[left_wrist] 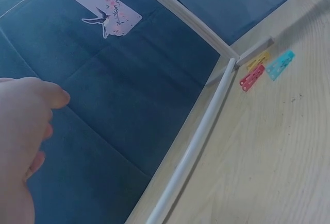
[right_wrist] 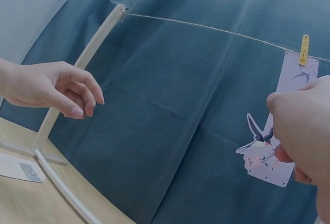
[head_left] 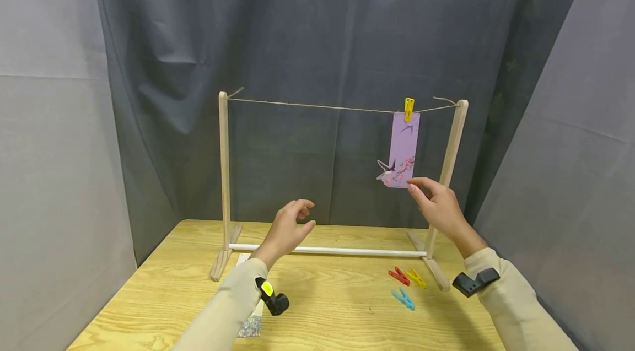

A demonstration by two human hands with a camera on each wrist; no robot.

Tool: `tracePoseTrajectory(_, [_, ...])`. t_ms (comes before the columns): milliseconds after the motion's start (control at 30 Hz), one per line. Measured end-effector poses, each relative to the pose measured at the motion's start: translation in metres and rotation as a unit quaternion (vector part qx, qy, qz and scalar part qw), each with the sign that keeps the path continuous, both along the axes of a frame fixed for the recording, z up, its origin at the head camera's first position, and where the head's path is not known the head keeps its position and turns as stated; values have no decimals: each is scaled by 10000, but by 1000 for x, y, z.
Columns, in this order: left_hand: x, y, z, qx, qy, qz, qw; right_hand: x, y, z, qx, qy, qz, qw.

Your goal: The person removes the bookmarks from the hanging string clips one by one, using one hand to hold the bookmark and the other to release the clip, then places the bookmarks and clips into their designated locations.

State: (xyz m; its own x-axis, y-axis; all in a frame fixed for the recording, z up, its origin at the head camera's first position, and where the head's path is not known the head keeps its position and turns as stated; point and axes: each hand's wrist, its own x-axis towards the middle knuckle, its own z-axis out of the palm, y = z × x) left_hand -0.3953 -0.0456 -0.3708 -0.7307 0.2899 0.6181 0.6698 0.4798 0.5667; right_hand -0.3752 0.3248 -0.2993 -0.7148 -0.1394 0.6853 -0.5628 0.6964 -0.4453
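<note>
A purple card (head_left: pixel 403 147) printed with blossoms and swallows hangs from the string (head_left: pixel 317 106) near its right end, held by a yellow clothespin (head_left: pixel 409 110). My right hand (head_left: pixel 439 208) is in front of the card's lower right corner, thumb and forefinger close together. In the left wrist view no finger is on that corner, and I see nothing in this hand. My left hand (head_left: pixel 288 228) hovers above the table, left of the card, its fingers loosely bent and holding nothing. Red (head_left: pixel 399 276), yellow (head_left: pixel 415 278) and blue (head_left: pixel 404 298) clothespins lie on the table at right.
The string spans two wooden posts, left (head_left: pixel 225 169) and right (head_left: pixel 452 147), joined below by a white rod (head_left: pixel 347 251). Another card (head_left: pixel 250 326), pale with a patterned end, lies on the table (head_left: pixel 327 307), partly hidden by my left forearm. Dark cloth (head_left: pixel 297 26) hangs behind.
</note>
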Motion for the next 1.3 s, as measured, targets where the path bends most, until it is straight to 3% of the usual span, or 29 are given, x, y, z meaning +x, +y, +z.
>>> tracePoseTrajectory(333, [-12,22,16,285,100,-21,9995,-6,-2,19,-76,149,-49,9998])
tracePoseTrajectory(867, [-24,62,30,96,-161,-162,9997,-18,-1,40,-510,3,57,9987])
tracePoseTrajectory(1300, [-47,95,29,559,-217,-13,9982,-37,-3,65,-1095,-18,243,9937])
